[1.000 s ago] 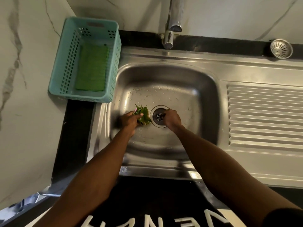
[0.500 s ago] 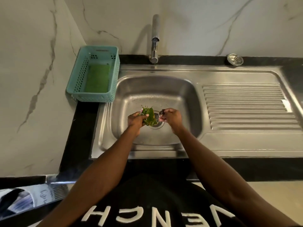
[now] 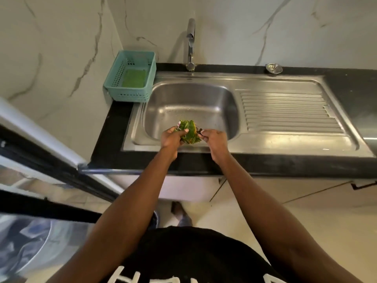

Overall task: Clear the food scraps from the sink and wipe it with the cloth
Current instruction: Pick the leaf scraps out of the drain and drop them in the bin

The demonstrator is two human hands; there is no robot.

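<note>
Black shirt (image 3: 183,258): white block letters, cut off at frame edge, not readable.

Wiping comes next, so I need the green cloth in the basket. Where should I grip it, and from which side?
Come from straight above: the basket has tall walls and an open top. The cloth lies flat on its floor, so pinch its middle with the fingers; the edges sit close to the walls.
</note>
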